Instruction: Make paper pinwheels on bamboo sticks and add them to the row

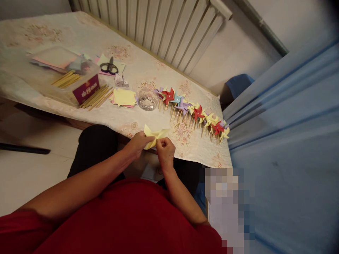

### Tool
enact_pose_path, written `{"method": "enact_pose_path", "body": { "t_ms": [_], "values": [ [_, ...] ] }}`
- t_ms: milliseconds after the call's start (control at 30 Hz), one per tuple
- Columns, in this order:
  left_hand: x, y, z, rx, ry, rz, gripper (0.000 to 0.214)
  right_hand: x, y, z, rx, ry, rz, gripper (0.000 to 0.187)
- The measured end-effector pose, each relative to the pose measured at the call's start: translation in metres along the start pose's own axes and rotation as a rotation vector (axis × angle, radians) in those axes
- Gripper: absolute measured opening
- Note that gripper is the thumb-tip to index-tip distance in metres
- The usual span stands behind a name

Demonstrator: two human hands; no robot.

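Note:
A pale yellow paper pinwheel head [159, 133], its corners folded inward, is held just over the table's front edge. My left hand [139, 143] is closed on its left side, thumb on top. My right hand [166, 152] is closed in a pinch against the paper's lower right part. Whether a small pin is also between those fingertips cannot be seen. Beyond my hands stands a clear round dish [147, 100] with small shiny metal pieces. A stack of yellow cut paper pieces [124, 97] lies left of the dish.
Finished pinwheels on sticks [198, 113] lie in a row to the right. At left are a clear plastic box [63, 92], loose wooden sticks [96, 96], small white boxes [121, 80] and black-handled scissors [109, 67]. A radiator [159, 28] borders the flowered tablecloth [182, 135]; a blue curtain [286, 141] hangs right.

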State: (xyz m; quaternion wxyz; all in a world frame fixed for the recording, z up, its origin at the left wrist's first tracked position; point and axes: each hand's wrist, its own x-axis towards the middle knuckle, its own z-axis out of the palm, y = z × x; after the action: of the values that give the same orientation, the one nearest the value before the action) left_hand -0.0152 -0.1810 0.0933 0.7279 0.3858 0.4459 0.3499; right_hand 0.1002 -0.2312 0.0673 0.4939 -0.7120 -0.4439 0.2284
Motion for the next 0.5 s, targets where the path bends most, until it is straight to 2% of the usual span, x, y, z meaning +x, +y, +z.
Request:
{"method": "enact_pose_path", "body": {
  "t_ms": [100,333,500],
  "values": [
    [-0.0026,0.0019,0.0019,-0.024,0.037,0.000,0.011,-0.0003,-0.0003,0.0001,0.003,0.007,-0.010,0.017],
    [-0.0023,0.0011,0.0029,-0.031,0.043,0.034,0.011,-0.0020,-0.0051,-0.0008,-0.043,0.014,-0.070,0.019],
    [-0.0045,0.0041,0.0035,-0.003,0.077,-0.005,0.009,-0.0018,-0.0049,0.0003,-0.056,0.012,-0.073,0.019]
  ]
}}
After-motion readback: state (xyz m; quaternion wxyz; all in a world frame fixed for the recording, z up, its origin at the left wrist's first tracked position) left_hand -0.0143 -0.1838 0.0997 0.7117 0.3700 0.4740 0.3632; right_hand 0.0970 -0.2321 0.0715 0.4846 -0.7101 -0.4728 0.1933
